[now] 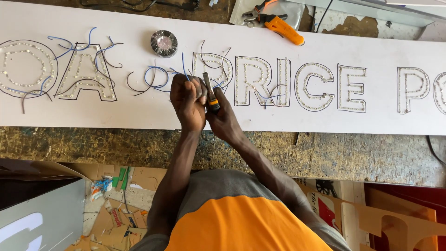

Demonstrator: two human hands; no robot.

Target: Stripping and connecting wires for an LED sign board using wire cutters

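Over the white board (139,111), left hand (188,100) pinches blue wire (185,69); right hand (223,116) grips, seemingly, a knife (210,93).

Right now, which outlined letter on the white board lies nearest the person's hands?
The letter just above the left hand, with loose blue and dark wires over it; the rest lie further off.

Both forearms extended forward, converging. Left hand (186,100) fisted, fingers curled tight, knuckles up. Right hand (223,118) pressed against left, fingers closed in a grip, wrist bent inward.
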